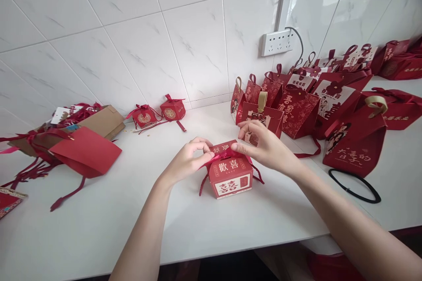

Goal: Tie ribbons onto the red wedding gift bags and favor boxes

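A red box [230,178] with gold and white lettering stands upright on the white table [184,228], a dark red cord hanging down at each side. Across its top lies a bright red ribbon [224,154]. At the box's upper left, my left hand [188,158] pinches the ribbon between thumb and index finger. My right hand [263,145] is over the upper right edge of the box, thumb near the ribbon's right part and fingers curled apart from the thumb, with nothing visible between them.
Many finished red gift boxes [298,109] crowd the right side. Two small red boxes [171,109] stand by the tiled wall. At left, a cardboard box [102,123] holds ribbons beside a red card [87,151]. A black ring [354,186] lies at right, a socket strip [277,43] above.
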`<state>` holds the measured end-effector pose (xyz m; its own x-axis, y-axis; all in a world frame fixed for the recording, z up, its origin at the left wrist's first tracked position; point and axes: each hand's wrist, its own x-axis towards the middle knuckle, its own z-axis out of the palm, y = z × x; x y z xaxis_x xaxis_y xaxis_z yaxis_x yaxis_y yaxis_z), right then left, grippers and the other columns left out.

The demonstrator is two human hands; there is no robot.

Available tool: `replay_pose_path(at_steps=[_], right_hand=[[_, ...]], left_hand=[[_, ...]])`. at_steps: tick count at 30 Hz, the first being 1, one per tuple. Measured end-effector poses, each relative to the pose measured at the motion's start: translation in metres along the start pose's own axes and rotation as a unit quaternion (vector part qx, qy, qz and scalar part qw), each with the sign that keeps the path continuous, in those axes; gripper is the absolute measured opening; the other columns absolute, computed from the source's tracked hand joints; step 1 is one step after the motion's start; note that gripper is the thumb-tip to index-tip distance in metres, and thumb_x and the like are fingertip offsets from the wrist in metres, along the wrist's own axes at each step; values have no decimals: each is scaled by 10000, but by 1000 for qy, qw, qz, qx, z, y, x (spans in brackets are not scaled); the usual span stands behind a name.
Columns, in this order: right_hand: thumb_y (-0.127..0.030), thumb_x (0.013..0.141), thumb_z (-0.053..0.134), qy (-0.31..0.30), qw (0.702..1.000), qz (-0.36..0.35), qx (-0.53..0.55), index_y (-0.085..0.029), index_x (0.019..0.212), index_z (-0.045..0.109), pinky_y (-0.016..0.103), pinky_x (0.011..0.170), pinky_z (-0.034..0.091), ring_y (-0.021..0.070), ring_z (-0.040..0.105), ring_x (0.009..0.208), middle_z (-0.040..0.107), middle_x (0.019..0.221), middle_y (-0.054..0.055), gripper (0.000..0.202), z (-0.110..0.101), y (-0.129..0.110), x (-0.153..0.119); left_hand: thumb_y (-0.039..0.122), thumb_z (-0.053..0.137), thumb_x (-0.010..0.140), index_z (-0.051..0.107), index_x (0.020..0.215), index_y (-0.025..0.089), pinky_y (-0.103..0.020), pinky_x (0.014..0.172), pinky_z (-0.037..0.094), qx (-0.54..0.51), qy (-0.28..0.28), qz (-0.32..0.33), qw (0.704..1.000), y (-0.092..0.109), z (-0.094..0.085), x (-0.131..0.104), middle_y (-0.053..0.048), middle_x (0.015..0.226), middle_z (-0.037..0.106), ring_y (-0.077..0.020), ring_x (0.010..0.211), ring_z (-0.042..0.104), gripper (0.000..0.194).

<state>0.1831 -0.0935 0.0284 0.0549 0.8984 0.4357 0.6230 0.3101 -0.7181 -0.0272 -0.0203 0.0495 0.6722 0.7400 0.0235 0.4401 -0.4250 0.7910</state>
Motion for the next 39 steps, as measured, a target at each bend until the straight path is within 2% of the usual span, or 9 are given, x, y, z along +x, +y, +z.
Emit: replay_pose_path(at_steps=[2,4,6,11,17,21,28,33,39], right_hand=[[-450,798,647,75,987,-117,-79,-199,795,560,393,829,429,266,540,1062,575,1086,114,266,13,-16,-11],[-351,826,631,91,954,-236,-163,-183,804,581,386,758,417,234,564,885,609,956,103,176,31,-33,-24],[-210,839,588,113,923,-279,-238,-165,844,599,372,692,392,224,548,789,624,880,100,47,49,-47,-34],[-44,801,532,157,914,-200,-315,-123,967,599,352,633,362,230,527,744,618,905,127,196,81,-58,-40],[-53,828,515,198,926,-116,-298,-164,830,569,329,605,337,213,531,720,613,793,79,124,94,-56,-39],[-72,843,501,222,935,-114,-250,-183,756,529,322,611,340,185,512,686,590,724,44,144,96,-53,-42],[-57,814,519,206,954,-168,-142,-193,799,501,316,658,384,162,543,708,613,769,26,138,86,-50,-52],[-200,821,594,223,946,-119,-204,-186,853,516,321,585,393,191,501,667,580,762,59,86,91,-48,-49],[-110,832,538,252,930,-98,-247,-194,719,525,329,580,392,189,455,641,552,688,47,141,98,-52,-42]], left_hand=[[359,537,813,561,668,173,-356,915,393,-22,-2,12,1000,-1,2,1,-54,1043,560,-209,973,540,237],[367,555,806,557,651,173,-348,906,395,-44,-7,18,999,-2,2,2,-50,1017,558,-211,981,540,248],[350,568,794,534,615,173,-341,891,395,-55,-11,16,998,-3,2,3,-38,985,553,-204,964,539,254],[316,562,784,550,633,176,-319,819,408,-70,-24,11,997,-7,0,4,-29,982,534,-185,921,529,206],[332,602,777,593,636,181,-303,818,422,-59,-38,25,997,-7,0,2,-28,1048,528,-183,947,532,207],[394,587,806,587,636,174,-312,849,416,-58,-35,45,997,-8,-1,3,-41,1019,552,-192,971,538,278],[367,581,808,565,637,169,-332,892,401,-66,-25,42,997,-9,-1,4,-42,998,579,-190,961,549,262],[400,578,798,598,603,171,-333,902,411,-83,-49,33,995,-6,-1,2,-57,1082,557,-206,1000,548,302],[393,581,789,615,612,172,-352,951,393,-91,-49,36,994,-6,-1,3,-68,1091,559,-220,1036,546,286]])
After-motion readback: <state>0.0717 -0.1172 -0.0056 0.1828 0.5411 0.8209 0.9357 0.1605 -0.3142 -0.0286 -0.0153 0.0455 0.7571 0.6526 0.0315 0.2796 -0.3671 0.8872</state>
